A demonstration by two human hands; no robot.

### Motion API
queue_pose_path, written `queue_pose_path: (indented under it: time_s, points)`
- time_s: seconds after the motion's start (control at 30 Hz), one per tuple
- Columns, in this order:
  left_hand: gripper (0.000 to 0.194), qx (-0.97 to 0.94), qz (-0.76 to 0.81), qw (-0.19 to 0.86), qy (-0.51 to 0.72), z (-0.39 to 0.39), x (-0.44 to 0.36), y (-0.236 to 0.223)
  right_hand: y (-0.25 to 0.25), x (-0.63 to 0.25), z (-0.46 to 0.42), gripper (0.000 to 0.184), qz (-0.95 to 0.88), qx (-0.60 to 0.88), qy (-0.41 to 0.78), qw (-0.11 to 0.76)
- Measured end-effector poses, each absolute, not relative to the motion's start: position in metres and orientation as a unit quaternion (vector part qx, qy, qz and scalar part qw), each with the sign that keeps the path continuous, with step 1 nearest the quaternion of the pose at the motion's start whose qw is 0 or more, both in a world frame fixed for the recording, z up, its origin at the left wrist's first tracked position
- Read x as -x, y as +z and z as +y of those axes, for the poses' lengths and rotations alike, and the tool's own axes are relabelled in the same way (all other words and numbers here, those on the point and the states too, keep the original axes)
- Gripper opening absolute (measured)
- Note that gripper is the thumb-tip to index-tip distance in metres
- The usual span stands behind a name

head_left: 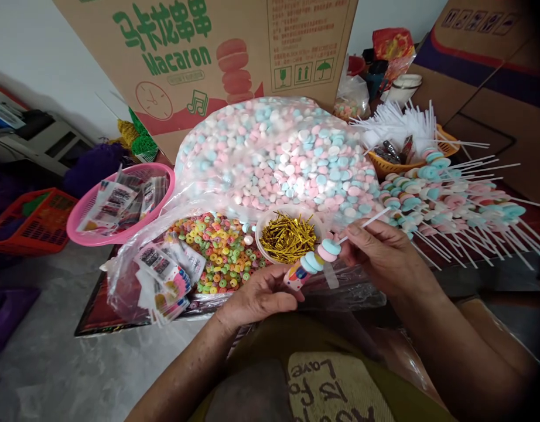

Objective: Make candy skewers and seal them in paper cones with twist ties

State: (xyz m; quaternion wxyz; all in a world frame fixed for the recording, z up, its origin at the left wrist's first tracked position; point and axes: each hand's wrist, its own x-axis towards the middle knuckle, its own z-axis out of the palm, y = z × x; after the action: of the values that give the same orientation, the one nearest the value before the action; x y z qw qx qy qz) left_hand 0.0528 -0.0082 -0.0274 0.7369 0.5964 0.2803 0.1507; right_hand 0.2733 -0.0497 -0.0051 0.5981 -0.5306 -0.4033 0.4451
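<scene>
My left hand [265,298] pinches a small printed wrapper [297,275] at the lower end of a candy skewer [314,261]. Pink, blue and white candy discs are threaded on it, partly inside the wrapper. With its thumb and fingers, my right hand [378,246] grips the white stick [366,221] at the skewer's upper end. Just behind the skewer stands a white bowl [257,237] of gold twist ties [287,237]. Colourful candy rings [224,249] lie left of the bowl, beside a pile of printed wrappers [164,272].
A large clear bag of pastel candy discs [287,158] fills the middle, before a cardboard box [173,105]. At right lie several finished-looking skewers [454,205] and a yellow basket [379,167] of white sticks [397,126]. A pink basket [88,234] with packets sits at left.
</scene>
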Motion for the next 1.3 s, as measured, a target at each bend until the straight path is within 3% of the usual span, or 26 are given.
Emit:
queue_pose_path:
  time_s: [0.1, 0.2, 0.37, 0.47, 0.73, 0.87, 0.97, 1.13, 1.3]
  points:
    - [0.034, -0.603, 0.327, 0.719, 0.113, -0.013, -0.061, -0.022, -0.013, -0.270, -0.048, 0.038, -0.444, 0.571, 0.437, 0.535]
    - [0.029, -0.658, 0.363, 0.645, 0.137, -0.012, -0.064, -0.020, -0.015, -0.270, -0.048, 0.044, -0.463, 0.601, 0.421, 0.497]
    - [0.030, -0.824, 0.436, 0.349, 0.090, -0.008, -0.063, -0.023, -0.008, -0.269, -0.049, 0.046, -0.449, 0.635, 0.371, 0.507]
    - [0.029, -0.846, 0.464, 0.243, 0.099, -0.009, -0.066, -0.026, -0.006, -0.264, -0.051, 0.046, -0.453, 0.636, 0.354, 0.515]
    - [0.028, -0.855, 0.475, 0.136, 0.159, -0.012, -0.068, -0.036, -0.006, -0.246, -0.053, 0.046, -0.437, 0.629, 0.352, 0.538]
    - [0.047, -0.881, 0.407, 0.088, 0.224, -0.007, -0.064, -0.039, -0.011, -0.240, -0.051, 0.047, -0.423, 0.628, 0.369, 0.539]
    - [0.062, -0.886, 0.383, 0.169, 0.197, -0.003, -0.062, -0.032, -0.010, -0.245, -0.047, 0.047, -0.431, 0.604, 0.368, 0.561]
    - [0.094, -0.778, 0.309, 0.533, 0.127, -0.001, -0.059, -0.007, 0.008, -0.265, -0.045, 0.040, -0.605, 0.532, 0.336, 0.488]
    - [0.094, -0.678, 0.200, 0.705, 0.054, 0.002, -0.058, 0.003, 0.017, -0.275, -0.043, 0.035, -0.646, 0.475, 0.364, 0.474]
